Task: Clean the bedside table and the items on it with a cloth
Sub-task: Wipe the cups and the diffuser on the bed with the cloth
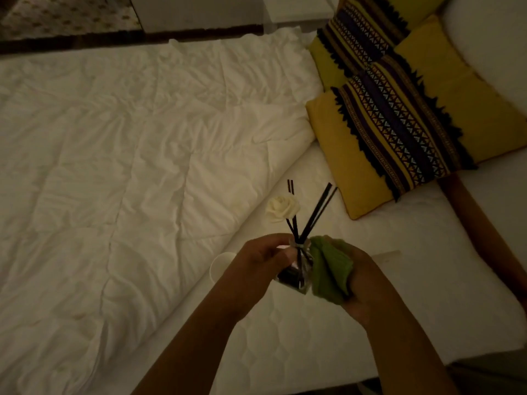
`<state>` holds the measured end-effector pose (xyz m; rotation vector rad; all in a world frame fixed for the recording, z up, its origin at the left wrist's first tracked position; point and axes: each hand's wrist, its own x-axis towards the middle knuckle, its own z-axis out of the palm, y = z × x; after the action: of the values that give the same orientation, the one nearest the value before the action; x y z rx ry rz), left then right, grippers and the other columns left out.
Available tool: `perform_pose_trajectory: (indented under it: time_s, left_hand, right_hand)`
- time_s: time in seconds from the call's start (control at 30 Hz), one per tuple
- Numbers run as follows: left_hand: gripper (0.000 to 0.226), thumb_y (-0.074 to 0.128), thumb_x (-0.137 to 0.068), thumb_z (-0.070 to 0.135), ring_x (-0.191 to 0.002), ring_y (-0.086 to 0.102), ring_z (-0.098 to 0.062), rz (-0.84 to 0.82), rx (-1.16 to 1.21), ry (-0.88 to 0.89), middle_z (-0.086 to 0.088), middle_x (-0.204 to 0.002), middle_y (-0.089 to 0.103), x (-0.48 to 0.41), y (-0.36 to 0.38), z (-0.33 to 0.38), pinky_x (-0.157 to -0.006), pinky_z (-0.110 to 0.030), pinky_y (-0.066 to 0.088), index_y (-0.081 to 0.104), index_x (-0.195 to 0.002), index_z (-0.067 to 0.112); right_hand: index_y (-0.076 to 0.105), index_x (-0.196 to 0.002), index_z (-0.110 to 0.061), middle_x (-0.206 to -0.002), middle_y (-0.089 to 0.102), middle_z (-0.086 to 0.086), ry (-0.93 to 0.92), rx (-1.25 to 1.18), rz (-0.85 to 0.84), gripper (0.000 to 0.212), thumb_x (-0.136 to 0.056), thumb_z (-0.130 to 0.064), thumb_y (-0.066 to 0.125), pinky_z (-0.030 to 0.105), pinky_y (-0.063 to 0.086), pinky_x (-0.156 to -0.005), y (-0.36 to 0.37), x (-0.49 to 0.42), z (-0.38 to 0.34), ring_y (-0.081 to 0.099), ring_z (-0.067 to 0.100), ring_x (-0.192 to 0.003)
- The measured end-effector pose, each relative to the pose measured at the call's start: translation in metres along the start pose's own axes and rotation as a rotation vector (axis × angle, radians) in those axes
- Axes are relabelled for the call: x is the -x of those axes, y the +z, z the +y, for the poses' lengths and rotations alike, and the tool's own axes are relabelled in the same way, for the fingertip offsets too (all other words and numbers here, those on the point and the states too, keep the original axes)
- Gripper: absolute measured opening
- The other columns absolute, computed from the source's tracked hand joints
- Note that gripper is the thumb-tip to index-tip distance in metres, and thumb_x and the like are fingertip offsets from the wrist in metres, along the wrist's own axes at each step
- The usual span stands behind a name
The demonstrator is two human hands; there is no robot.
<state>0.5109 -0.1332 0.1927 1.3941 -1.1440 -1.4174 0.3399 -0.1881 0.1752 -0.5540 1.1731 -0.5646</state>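
I hold a small glass diffuser bottle (296, 273) over the bed, with dark liquid in its base. Black reed sticks (316, 212) and a white fabric rose (282, 208) stand out of its neck. My left hand (256, 265) grips the bottle from the left, thumb across its side. My right hand (359, 283) holds a green cloth (330, 269) and presses it against the bottle's right side. The bedside table is not in view.
A white cup (221, 266) lies on the bed just left of my left wrist. A crumpled white duvet (128, 155) covers the left part. Two yellow patterned cushions (399, 129) lie at the upper right. A wooden bed frame (482, 232) runs along the right.
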Motion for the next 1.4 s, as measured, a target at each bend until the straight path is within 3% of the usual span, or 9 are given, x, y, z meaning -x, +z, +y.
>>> perform_pose_trajectory:
  time_s: [0.1, 0.2, 0.3, 0.47, 0.67, 0.77, 1.0, 1.17, 1.4]
  left_hand:
    - [0.028, 0.051, -0.097, 0.013, -0.084, 0.072, -0.012, 0.145, 0.065, -0.034, 0.002, -0.093, 0.075, -0.005, 0.007, -0.004, -0.071, -0.018, 0.055, 0.074, -0.1, 0.029]
    - [0.025, 0.054, -0.096, 0.015, -0.077, 0.073, -0.014, 0.239, 0.146, -0.057, 0.001, -0.089, 0.076, -0.008, 0.015, -0.006, -0.065, -0.018, 0.054, 0.074, -0.099, 0.031]
    - [0.026, 0.059, -0.094, 0.016, -0.077, 0.072, -0.013, 0.302, 0.113, -0.069, 0.004, -0.088, 0.076, -0.01, 0.02, -0.008, -0.068, -0.027, 0.059, 0.074, -0.09, 0.036]
    - [0.012, 0.066, -0.089, 0.016, -0.084, 0.072, -0.018, 0.325, 0.216, -0.114, 0.0, -0.092, 0.074, -0.016, 0.026, -0.002, -0.075, -0.037, 0.061, 0.075, -0.086, 0.023]
    - [0.005, 0.07, -0.085, 0.021, -0.084, 0.073, -0.017, 0.343, 0.239, -0.184, 0.0, -0.091, 0.074, -0.023, 0.029, 0.0, -0.067, -0.027, 0.058, 0.073, -0.084, 0.017]
    - [0.005, 0.072, -0.083, 0.024, -0.077, 0.072, -0.005, 0.349, 0.143, -0.153, 0.011, -0.088, 0.074, -0.026, 0.038, -0.001, -0.061, -0.017, 0.055, 0.072, -0.079, 0.025]
    - [0.003, 0.07, -0.085, 0.024, -0.081, 0.073, -0.011, 0.261, 0.089, -0.126, 0.007, -0.096, 0.074, -0.026, 0.042, -0.008, -0.073, -0.031, 0.061, 0.072, -0.085, 0.023]
    - [0.006, 0.067, -0.087, 0.019, -0.082, 0.073, -0.015, 0.195, 0.051, -0.128, 0.004, -0.092, 0.075, -0.031, 0.041, -0.017, -0.075, -0.032, 0.061, 0.071, -0.084, 0.023]
    - [0.022, 0.072, -0.085, 0.022, -0.085, 0.068, 0.005, 0.271, -0.155, -0.125, 0.023, -0.091, 0.071, -0.046, 0.066, -0.05, -0.06, -0.005, 0.048, 0.065, -0.093, 0.041]
  right_hand:
    - [0.066, -0.093, -0.014, -0.083, 0.07, 0.012, -0.151, 0.123, 0.156, 0.022, -0.086, -0.035, 0.064, 0.035, 0.057, -0.06, 0.019, 0.004, 0.012, 0.068, 0.029, -0.074]
    - [0.063, -0.089, -0.016, -0.082, 0.069, 0.009, -0.407, 0.123, 0.335, 0.04, -0.075, -0.053, 0.063, 0.041, 0.059, -0.064, 0.032, 0.009, 0.026, 0.069, 0.025, -0.073]
    - [0.056, -0.081, -0.022, -0.069, 0.063, -0.005, -0.631, 0.306, 0.456, 0.045, -0.07, -0.066, 0.056, 0.017, 0.052, -0.054, 0.032, 0.018, 0.036, 0.061, 0.002, -0.06]
    - [0.057, -0.11, -0.02, -0.106, 0.068, -0.015, -0.755, 0.407, 0.416, 0.054, -0.075, -0.062, 0.057, 0.012, 0.054, -0.062, 0.027, 0.022, 0.049, 0.067, -0.004, -0.084]
    - [0.045, -0.134, -0.027, -0.118, 0.051, -0.033, -0.795, 0.63, 0.322, 0.068, -0.076, -0.059, 0.061, 0.001, 0.046, -0.084, 0.015, 0.027, 0.056, 0.056, -0.017, -0.101]
    - [0.044, -0.136, -0.029, -0.116, 0.047, -0.038, -0.786, 0.604, 0.326, 0.072, -0.074, -0.06, 0.062, -0.006, 0.037, -0.083, 0.012, 0.027, 0.056, 0.047, -0.028, -0.103]
    - [0.061, -0.113, -0.021, -0.099, 0.062, -0.041, -0.767, 0.464, 0.453, 0.058, -0.073, -0.063, 0.056, 0.004, 0.049, -0.065, -0.002, 0.023, 0.059, 0.064, -0.008, -0.089]
    - [0.052, -0.075, -0.026, -0.067, 0.06, -0.016, -0.687, 0.349, 0.527, 0.036, -0.076, -0.06, 0.063, 0.014, 0.049, -0.053, -0.019, 0.017, 0.05, 0.058, -0.002, -0.058]
    - [0.054, -0.078, -0.014, -0.071, 0.059, 0.004, -0.529, 0.368, 0.597, 0.031, -0.084, -0.042, 0.064, 0.027, 0.048, -0.054, -0.072, -0.008, 0.061, 0.056, 0.015, -0.06]
